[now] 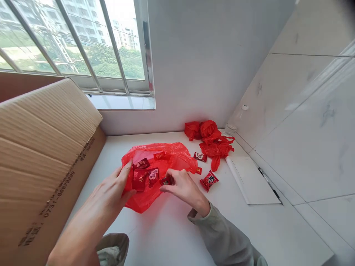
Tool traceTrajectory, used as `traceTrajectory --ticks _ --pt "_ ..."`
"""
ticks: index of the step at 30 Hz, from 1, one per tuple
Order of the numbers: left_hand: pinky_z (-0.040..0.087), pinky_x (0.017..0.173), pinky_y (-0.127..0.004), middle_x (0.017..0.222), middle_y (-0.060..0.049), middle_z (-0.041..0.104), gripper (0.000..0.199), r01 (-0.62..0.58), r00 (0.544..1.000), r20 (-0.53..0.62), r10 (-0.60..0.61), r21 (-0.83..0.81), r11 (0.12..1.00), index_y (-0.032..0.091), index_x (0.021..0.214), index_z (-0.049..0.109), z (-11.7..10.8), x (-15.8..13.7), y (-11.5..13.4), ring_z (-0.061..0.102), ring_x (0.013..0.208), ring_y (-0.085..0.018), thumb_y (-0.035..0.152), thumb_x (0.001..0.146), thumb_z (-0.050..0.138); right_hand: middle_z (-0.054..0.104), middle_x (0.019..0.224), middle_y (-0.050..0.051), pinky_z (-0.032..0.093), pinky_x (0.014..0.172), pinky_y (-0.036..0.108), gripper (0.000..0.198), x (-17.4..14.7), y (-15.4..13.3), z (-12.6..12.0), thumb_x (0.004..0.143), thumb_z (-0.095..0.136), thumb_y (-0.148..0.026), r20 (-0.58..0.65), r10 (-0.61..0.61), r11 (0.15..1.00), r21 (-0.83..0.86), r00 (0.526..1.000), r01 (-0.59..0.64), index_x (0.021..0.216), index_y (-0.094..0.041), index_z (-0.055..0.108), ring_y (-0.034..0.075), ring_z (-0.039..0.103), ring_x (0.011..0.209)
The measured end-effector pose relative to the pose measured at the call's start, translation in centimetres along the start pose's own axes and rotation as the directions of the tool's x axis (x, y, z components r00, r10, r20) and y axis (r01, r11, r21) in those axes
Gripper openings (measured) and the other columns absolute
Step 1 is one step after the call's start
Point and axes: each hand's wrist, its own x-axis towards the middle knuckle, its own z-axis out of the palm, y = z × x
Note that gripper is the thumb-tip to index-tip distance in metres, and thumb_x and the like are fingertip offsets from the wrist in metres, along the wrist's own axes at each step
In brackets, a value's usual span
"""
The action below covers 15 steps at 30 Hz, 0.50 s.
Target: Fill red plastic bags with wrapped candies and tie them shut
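Behind a white table (227, 194) stand a pale wall (199, 55) and, at eleven o'clock, a barred window (91, 40); on the table an open red plastic bag (167, 162) holds several red packets (153, 177), with a cardboard box (50, 136) at its nine o'clock and crumpled red bags (208, 133) at its two. At the bag's nine o'clock edge the left hand (113, 186) has thumb and fingers apart, though whether they grip the film cannot be told. The right hand (181, 186), toward four o'clock, clamps its fingers on a small packet (165, 181).
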Motion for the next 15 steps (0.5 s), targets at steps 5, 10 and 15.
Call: traceTrajectory --ticks 5,10,15 --pt "0.046 0.072 -0.023 0.108 -0.002 0.054 0.016 -0.01 1.0 -0.009 0.01 -0.021 1.0 0.025 0.102 0.048 -0.9 -1.7 1.0 0.053 0.083 -0.018 0.025 0.089 0.039 0.064 0.071 -0.002 0.036 0.058 0.024 0.019 2.8 0.5 1.5 0.082 0.071 -0.034 -0.181 0.009 1.0 -0.005 0.983 -0.01 0.08 -0.02 0.059 0.013 0.054 0.061" --pt "0.047 0.071 -0.021 0.106 -0.001 0.054 0.008 0.01 1.0 0.005 -0.009 -0.101 0.995 0.025 0.088 0.048 -1.2 -1.9 0.8 0.056 0.087 -0.017 0.027 0.09 0.041 0.065 0.072 0.0 0.035 0.059 0.025 0.01 2.4 0.7 1.3 0.083 0.066 -0.028 -0.138 -0.019 0.998 -0.067 0.99 0.009 0.085 -0.02 0.06 0.015 0.054 0.062" --pt "0.052 0.066 -0.022 0.1 -0.002 0.062 0.026 -0.001 1.0 -0.031 -0.004 -0.168 0.986 0.027 0.098 0.058 -0.4 -1.5 -0.2 0.06 0.083 -0.018 0.035 0.091 0.034 0.061 0.068 -0.005 0.033 0.056 0.022 0.003 -0.8 1.4 -2.0 0.079 0.064 -0.022 0.13 -0.088 0.992 -0.075 0.988 0.099 0.079 -0.022 0.06 0.011 0.05 0.059"
